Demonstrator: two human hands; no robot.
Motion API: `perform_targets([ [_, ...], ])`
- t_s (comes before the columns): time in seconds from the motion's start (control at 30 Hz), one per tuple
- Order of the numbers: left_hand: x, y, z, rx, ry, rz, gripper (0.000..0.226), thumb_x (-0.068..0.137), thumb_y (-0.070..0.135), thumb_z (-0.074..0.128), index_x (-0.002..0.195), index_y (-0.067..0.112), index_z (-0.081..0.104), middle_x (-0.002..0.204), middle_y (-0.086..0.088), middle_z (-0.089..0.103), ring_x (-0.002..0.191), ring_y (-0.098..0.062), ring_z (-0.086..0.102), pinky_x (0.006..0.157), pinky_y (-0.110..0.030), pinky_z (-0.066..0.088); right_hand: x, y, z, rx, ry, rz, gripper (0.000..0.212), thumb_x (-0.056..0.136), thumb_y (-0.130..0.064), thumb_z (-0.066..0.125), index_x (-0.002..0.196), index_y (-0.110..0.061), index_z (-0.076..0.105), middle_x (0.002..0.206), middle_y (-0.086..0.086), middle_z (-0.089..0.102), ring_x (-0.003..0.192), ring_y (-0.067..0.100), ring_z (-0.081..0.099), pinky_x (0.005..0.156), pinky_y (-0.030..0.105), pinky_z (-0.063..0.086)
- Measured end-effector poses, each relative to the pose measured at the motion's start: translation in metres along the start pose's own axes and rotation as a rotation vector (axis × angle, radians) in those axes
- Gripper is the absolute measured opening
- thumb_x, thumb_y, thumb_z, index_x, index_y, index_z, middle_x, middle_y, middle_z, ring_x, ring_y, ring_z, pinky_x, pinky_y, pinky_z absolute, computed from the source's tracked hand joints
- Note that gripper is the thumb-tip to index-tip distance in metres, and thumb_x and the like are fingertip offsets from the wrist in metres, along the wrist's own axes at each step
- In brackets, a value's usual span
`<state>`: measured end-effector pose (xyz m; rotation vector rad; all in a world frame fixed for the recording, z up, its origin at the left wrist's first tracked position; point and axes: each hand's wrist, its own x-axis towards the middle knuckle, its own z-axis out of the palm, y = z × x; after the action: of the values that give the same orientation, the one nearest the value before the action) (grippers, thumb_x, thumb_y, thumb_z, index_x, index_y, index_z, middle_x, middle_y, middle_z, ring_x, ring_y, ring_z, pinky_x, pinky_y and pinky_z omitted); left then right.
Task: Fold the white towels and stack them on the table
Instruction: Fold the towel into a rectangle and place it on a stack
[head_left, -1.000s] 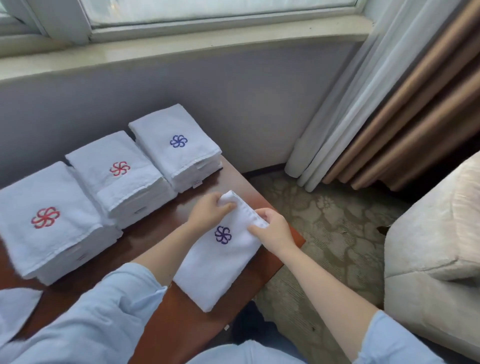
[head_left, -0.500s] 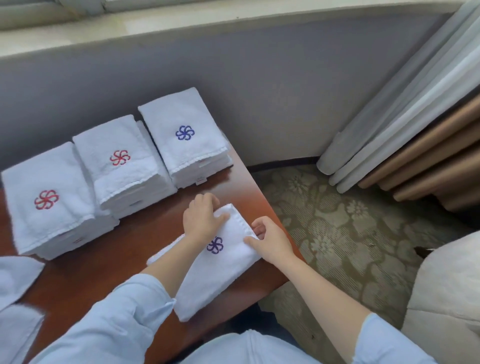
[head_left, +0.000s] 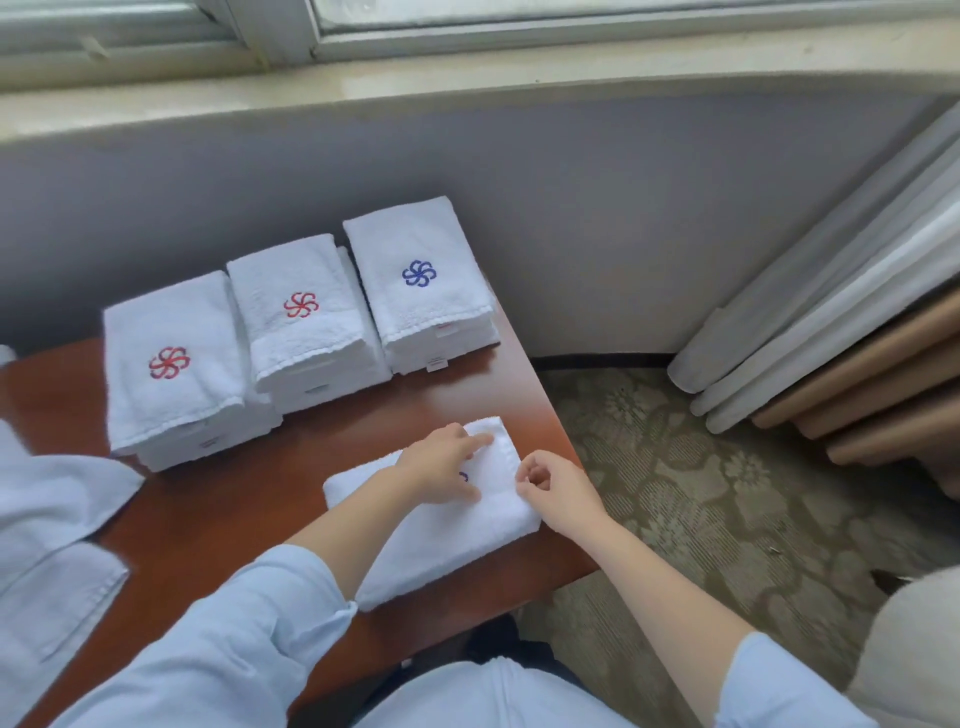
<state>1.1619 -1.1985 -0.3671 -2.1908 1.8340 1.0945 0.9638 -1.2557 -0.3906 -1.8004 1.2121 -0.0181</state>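
The folded white towel (head_left: 452, 545) lies slantwise on the table (head_left: 208, 519), close to its right edge. It is thick, with a hemmed band at the far end and a blue mark mostly hidden under my left hand (head_left: 447, 467), which presses it flat with straight fingers. My right hand (head_left: 558, 493) sits curled at the towel's right edge; I cannot tell whether it pinches the hem. Bare wood separates the towel from the three stacks (head_left: 301, 322) behind it.

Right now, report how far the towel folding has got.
Done: three stacks of folded white towels line the wooden table's back. In hand: a folded white towel with a blue emblem, left hand pressing it, right hand curled at its edge. Left: stacking it, then probably the loose white cloth at far left.
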Motion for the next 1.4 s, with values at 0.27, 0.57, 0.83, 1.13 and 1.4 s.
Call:
perform_targets([
  [0.27, -0.050, -0.003, 0.051, 0.184, 0.216, 0.194, 0.060, 0.094, 0.009, 0.054, 0.147, 0.036, 0.042, 0.139, 0.004, 0.045, 0.124, -0.018, 0.043, 0.096, -0.026, 0.038, -0.055, 0.006, 0.026, 0.056, -0.089, 0.041, 0.007, 0.081, -0.025, 0.061, 0.077, -0.029, 0.064, 0.073, -0.005, 0.069, 0.063, 0.016, 0.069, 0.068, 0.047, 0.060],
  [0.57, -0.136, -0.020, 0.105, -0.032, 0.452, 0.028, 0.044, 0.094, 0.001, 0.052, 0.119, 0.033, 0.070, 0.144, 0.005, 0.050, 0.133, -0.017, 0.041, 0.109, -0.028, 0.036, -0.120, -0.002, 0.082, -0.086, -0.424, -0.018, 0.032, 0.091, -0.029, 0.054, 0.120, -0.043, 0.057, 0.088, -0.009, 0.071, 0.067, 0.011, 0.071, 0.066, 0.037, 0.062],
  [0.83, -0.192, -0.036, 0.120, -0.270, 0.511, -0.211, 0.039, 0.090, 0.004, 0.050, 0.111, 0.033, 0.066, 0.123, 0.015, 0.057, 0.118, -0.008, 0.050, 0.088, -0.030, 0.047, -0.126, -0.032, 0.078, -0.130, -0.468, -0.138, 0.025, 0.085, -0.031, 0.053, 0.107, -0.035, 0.065, 0.080, -0.007, 0.073, 0.062, 0.017, 0.071, 0.060, 0.036, 0.057],
  [1.13, -0.176, -0.054, 0.080, -0.251, 0.568, -0.405, 0.068, 0.087, 0.035, 0.070, 0.147, 0.029, 0.038, 0.157, 0.004, 0.031, 0.143, -0.017, 0.031, 0.107, -0.038, 0.042, -0.048, -0.087, 0.051, -0.386, -0.211, -0.401, 0.040, 0.088, -0.034, 0.062, 0.128, -0.036, 0.058, 0.116, -0.020, 0.064, 0.097, -0.001, 0.059, 0.081, 0.027, 0.052],
  [1.4, -0.142, -0.071, 0.071, -0.067, 0.091, -0.474, 0.133, 0.070, 0.063, 0.076, 0.153, 0.027, -0.022, 0.159, -0.005, -0.032, 0.146, -0.029, -0.028, 0.120, -0.050, -0.006, 0.024, -0.111, 0.073, -0.866, -0.630, -0.614, 0.123, 0.071, -0.047, 0.081, 0.158, -0.029, -0.003, 0.164, -0.008, -0.015, 0.152, 0.012, -0.007, 0.123, 0.042, 0.014],
])
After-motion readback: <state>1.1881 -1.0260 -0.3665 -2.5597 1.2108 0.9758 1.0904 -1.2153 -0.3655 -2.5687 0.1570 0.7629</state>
